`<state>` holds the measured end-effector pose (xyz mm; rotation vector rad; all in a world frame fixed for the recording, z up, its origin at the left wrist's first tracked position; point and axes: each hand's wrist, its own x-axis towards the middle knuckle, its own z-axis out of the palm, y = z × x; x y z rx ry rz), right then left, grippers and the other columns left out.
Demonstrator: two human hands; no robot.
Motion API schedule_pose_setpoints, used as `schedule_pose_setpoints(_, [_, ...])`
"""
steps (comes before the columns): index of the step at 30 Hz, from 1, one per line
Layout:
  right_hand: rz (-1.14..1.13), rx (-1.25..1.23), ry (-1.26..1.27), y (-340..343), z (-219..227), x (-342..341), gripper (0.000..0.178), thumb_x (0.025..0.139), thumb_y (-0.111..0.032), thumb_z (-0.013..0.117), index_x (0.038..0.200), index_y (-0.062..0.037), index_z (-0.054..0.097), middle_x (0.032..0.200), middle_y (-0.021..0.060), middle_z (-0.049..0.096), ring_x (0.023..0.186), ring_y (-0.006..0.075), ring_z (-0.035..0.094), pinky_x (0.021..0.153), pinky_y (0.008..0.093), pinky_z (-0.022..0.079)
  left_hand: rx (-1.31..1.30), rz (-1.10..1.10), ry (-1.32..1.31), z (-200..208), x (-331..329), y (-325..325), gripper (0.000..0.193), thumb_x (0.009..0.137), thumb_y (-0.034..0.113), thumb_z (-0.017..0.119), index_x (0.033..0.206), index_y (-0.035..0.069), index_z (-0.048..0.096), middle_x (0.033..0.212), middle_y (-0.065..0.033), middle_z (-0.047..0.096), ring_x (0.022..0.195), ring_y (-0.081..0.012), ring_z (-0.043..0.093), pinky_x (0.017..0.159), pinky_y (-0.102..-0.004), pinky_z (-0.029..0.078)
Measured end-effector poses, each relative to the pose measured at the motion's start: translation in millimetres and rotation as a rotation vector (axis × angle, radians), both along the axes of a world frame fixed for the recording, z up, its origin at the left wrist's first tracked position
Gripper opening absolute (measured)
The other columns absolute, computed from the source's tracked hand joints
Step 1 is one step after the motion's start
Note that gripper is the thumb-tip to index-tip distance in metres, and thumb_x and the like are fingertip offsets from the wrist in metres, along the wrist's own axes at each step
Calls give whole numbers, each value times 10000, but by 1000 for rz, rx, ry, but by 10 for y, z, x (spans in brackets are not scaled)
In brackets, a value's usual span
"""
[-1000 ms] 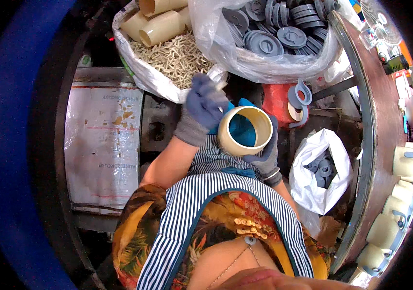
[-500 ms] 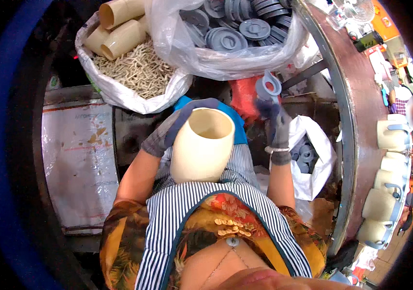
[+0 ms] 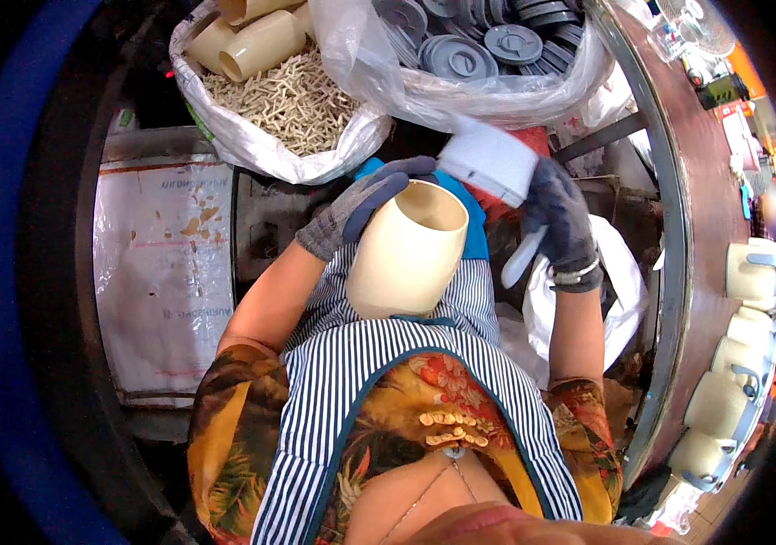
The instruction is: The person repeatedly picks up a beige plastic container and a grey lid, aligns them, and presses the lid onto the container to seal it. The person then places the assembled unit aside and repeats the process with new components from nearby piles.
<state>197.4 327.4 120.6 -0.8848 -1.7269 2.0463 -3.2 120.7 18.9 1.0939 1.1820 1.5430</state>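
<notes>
A cream plastic jug body (image 3: pixel 404 268) stands on my lap, tilted slightly, with its round opening facing up. My left hand (image 3: pixel 371 202) is closed on its upper left side, the fingers reaching along the rim. To the right of the opening, my right hand (image 3: pixel 562 222) grips a pale blue-grey plastic jug handle (image 3: pixel 489 162) with a broad band. The band points toward the opening and is apart from the jug body. A narrow, rounded end of the handle (image 3: pixel 522 258) sticks out below my fingers. Part of this piece is hidden by the gloved palm.
Ahead stand a white sack (image 3: pixel 365 150) of cream tubes and small offcuts, and a clear bag (image 3: pixel 388 95) of grey lids (image 3: pixel 457 58). A white bag (image 3: pixel 622 313) sits behind my right forearm. Right is a brown table (image 3: pixel 692 272) bearing several jugs (image 3: pixel 716 404) with blue handles.
My right hand has turned the handle piece, bringing its broad band round toward the jug opening. The whole scene has shifted slightly right in the view. My left hand keeps hold of the jug body.
</notes>
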Motion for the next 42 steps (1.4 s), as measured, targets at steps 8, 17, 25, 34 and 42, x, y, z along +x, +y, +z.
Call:
schedule_pose_setpoints(8, [97, -252, -87, -98, -335, -184, 298, 972, -403, 581, 1007, -107, 588, 744, -39, 501, 534, 44, 396, 454, 204, 312, 26, 12, -23, -365, -50, 262, 528, 956, 253, 557, 1416, 33, 419, 1363, -157, 527, 1261, -234, 515, 1061, -364, 427])
schedule_pose_setpoints(17, [47, -35, -131, -95, -294, -268, 293, 971, -391, 574, 1025, -104, 599, 715, -54, 463, 525, 40, 379, 443, 195, 306, -35, -168, -925, -180, 109, 365, 614, 1048, 474, 283, 1407, -6, 412, 1357, -179, 538, 1235, -240, 539, 1068, -370, 412])
schedule_pose_setpoints(25, [77, -133, -112, -3, -426, -361, 235, 995, -302, 533, 1089, -99, 601, 734, -61, 466, 533, 29, 373, 437, 182, 294, -118, 75, -10, -222, -34, 293, 541, 1049, 434, 316, 1357, 3, 427, 1232, -157, 614, 1109, -251, 611, 983, -384, 467])
schedule_pose_setpoints(34, [92, -173, -85, 59, -530, -368, 243, 993, -256, 544, 1144, -71, 591, 714, -70, 468, 502, 26, 352, 435, 183, 297, -38, 157, 514, -482, -151, 315, 535, 1044, 449, 328, 1302, 6, 482, 1231, -182, 599, 1133, -243, 579, 984, -381, 465])
schedule_pose_setpoints(42, [-7, 101, -97, -61, -553, -361, 308, 949, -295, 605, 1123, -43, 637, 727, -49, 539, 505, 25, 396, 437, 189, 309, -213, 7, -200, 245, -167, 351, 619, 989, 524, 444, 1320, 4, 495, 1187, -124, 624, 1082, -185, 596, 946, -322, 480])
